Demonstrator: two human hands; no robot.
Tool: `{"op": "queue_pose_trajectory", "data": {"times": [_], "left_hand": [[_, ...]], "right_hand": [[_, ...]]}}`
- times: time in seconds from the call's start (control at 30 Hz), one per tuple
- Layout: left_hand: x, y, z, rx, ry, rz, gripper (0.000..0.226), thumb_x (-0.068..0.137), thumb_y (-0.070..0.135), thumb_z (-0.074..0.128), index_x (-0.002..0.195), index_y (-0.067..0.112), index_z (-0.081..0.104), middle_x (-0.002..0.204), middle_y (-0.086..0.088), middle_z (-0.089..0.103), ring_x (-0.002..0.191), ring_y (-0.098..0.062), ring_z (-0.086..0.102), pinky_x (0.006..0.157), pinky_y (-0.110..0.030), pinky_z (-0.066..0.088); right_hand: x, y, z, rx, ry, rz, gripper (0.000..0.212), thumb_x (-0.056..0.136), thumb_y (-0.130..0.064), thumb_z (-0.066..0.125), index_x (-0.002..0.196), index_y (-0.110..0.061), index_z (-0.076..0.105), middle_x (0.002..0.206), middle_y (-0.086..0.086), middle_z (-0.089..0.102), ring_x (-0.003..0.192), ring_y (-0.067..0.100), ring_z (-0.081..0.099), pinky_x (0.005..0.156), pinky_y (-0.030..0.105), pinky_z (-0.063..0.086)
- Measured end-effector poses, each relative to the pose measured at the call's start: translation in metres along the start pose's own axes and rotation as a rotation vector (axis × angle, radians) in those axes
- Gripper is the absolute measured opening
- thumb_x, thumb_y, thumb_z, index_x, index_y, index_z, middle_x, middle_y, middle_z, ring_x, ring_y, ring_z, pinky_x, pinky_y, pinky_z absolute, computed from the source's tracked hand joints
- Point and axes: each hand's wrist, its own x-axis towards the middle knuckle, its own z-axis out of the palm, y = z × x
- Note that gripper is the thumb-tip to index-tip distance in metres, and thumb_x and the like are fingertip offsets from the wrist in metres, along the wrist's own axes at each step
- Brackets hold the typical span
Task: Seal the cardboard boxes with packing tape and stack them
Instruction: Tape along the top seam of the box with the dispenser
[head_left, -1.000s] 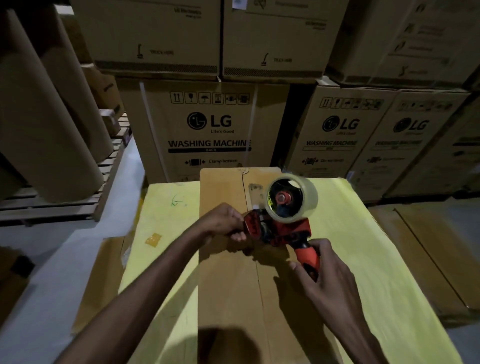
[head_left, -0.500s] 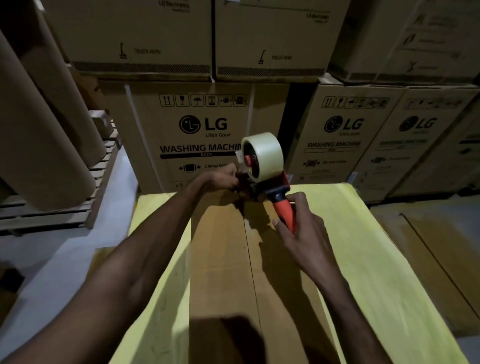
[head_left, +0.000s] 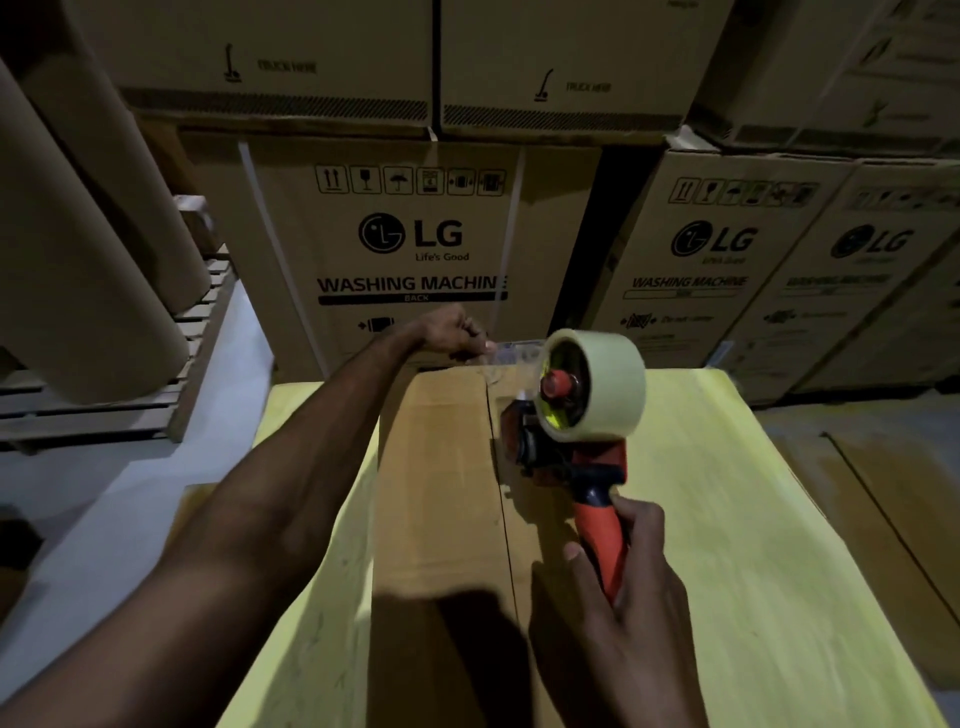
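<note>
While the right hand (head_left: 631, 582) grips the orange handle of the tape gun (head_left: 592, 395), the left hand (head_left: 452, 332) pinches the loose end of the clear tape (head_left: 511, 353) at the far edge of the cardboard box (head_left: 436, 493). The gun sits just right of the box's middle seam. The box lies along the middle of the yellow tabletop (head_left: 727, 519).

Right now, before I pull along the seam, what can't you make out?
Head view only:
Far face of the cardboard box: hidden behind its own top edge.
Box's near end: cut off by the bottom edge, in shadow.
Cutter of the tape dispenser: hidden behind the roll.
Whether the clear strip pinched by the left hand touches the box: blurred, see-through.
</note>
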Motion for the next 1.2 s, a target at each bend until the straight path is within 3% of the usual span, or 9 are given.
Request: {"op": "queue_pose_trajectory", "data": {"times": [0.13, 0.43, 0.53, 0.67, 0.77, 0.9, 1.0, 1.1, 1.2], "left_hand": [[0.011, -0.004, 0.003, 0.027, -0.059, -0.004, 0.023, 0.1, 0.023, 0.069, 0.084, 0.008, 0.076, 0.07, 0.003, 0.065, 0.064, -0.008, 0.057, 0.064, -0.022, 0.051], [0.007, 0.001, -0.018, 0.111, -0.048, -0.007, 0.029, 0.1, 0.021, 0.068, 0.082, -0.001, 0.073, 0.065, 0.0, 0.065, 0.056, -0.007, 0.057, 0.064, -0.026, 0.052], [0.004, -0.001, -0.016, 0.132, -0.058, -0.02, 0.031, 0.099, 0.025, 0.069, 0.07, 0.016, 0.071, 0.061, 0.005, 0.064, 0.056, -0.007, 0.057, 0.063, -0.026, 0.051], [0.004, -0.009, -0.009, 0.148, -0.041, -0.011, 0.027, 0.099, 0.026, 0.069, 0.08, 0.007, 0.073, 0.067, 0.002, 0.063, 0.056, -0.006, 0.056, 0.057, -0.023, 0.049], [0.004, -0.013, -0.006, 0.145, -0.048, -0.013, 0.023, 0.098, 0.028, 0.07, 0.08, 0.015, 0.076, 0.071, 0.002, 0.064, 0.06, -0.01, 0.054, 0.058, -0.026, 0.046], [0.0, -0.018, -0.001, 0.233, -0.039, -0.055, 0.018, 0.1, 0.029, 0.065, 0.106, 0.02, 0.08, 0.108, 0.0, 0.077, 0.083, -0.011, 0.062, 0.078, -0.03, 0.052], [-0.007, -0.021, 0.002, 0.247, 0.004, -0.09, 0.029, 0.1, 0.028, 0.067, 0.125, 0.017, 0.073, 0.128, 0.002, 0.071, 0.107, -0.015, 0.066, 0.095, -0.033, 0.053], [-0.014, -0.014, 0.007, 0.269, 0.152, 0.015, 0.026, 0.094, 0.019, 0.074, 0.12, 0.016, 0.075, 0.119, 0.003, 0.073, 0.104, -0.012, 0.07, 0.085, -0.025, 0.056], [-0.018, 0.001, 0.017, 0.223, 0.215, 0.124, 0.014, 0.093, 0.016, 0.075, 0.106, 0.012, 0.078, 0.105, 0.005, 0.077, 0.092, -0.001, 0.071, 0.089, -0.026, 0.058]], "right_hand": [[-0.019, -0.002, 0.014, 0.049, 0.073, 0.037, 0.039, 0.089, -0.035, 0.068, 0.12, -0.042, 0.044, 0.084, -0.006, 0.065, 0.073, 0.015, 0.063, 0.062, 0.035, 0.049], [-0.017, -0.011, 0.028, 0.098, 0.092, 0.068, 0.039, 0.088, -0.046, 0.062, 0.122, -0.037, 0.046, 0.085, -0.008, 0.066, 0.073, 0.013, 0.062, 0.062, 0.027, 0.048], [-0.017, -0.012, 0.03, 0.092, 0.085, 0.068, 0.035, 0.093, -0.037, 0.068, 0.12, -0.036, 0.047, 0.087, -0.009, 0.064, 0.074, 0.014, 0.062, 0.059, 0.02, 0.045], [-0.019, -0.011, 0.034, 0.046, 0.084, 0.071, 0.036, 0.091, -0.026, 0.072, 0.119, -0.031, 0.049, 0.09, -0.012, 0.061, 0.074, 0.014, 0.06, 0.057, 0.018, 0.042], [-0.021, -0.009, 0.038, 0.037, 0.083, 0.091, 0.038, 0.09, -0.029, 0.071, 0.12, -0.037, 0.048, 0.085, -0.01, 0.061, 0.069, 0.013, 0.06, 0.057, 0.023, 0.044], [-0.023, -0.01, 0.04, 0.017, 0.075, 0.107, 0.04, 0.09, -0.032, 0.071, 0.118, -0.043, 0.045, 0.077, -0.009, 0.062, 0.066, 0.008, 0.06, 0.057, 0.028, 0.044], [-0.023, -0.009, 0.041, 0.007, 0.067, 0.128, 0.041, 0.09, -0.032, 0.072, 0.117, -0.045, 0.044, 0.081, -0.012, 0.064, 0.07, 0.007, 0.062, 0.06, 0.028, 0.044], [-0.024, -0.009, 0.041, 0.005, 0.064, 0.14, 0.04, 0.09, -0.033, 0.071, 0.117, -0.045, 0.044, 0.087, -0.014, 0.065, 0.075, 0.009, 0.063, 0.063, 0.029, 0.046], [-0.023, -0.008, 0.04, 0.006, 0.061, 0.136, 0.039, 0.091, -0.033, 0.069, 0.116, -0.046, 0.042, 0.088, -0.013, 0.064, 0.077, 0.011, 0.062, 0.062, 0.031, 0.044]]}}
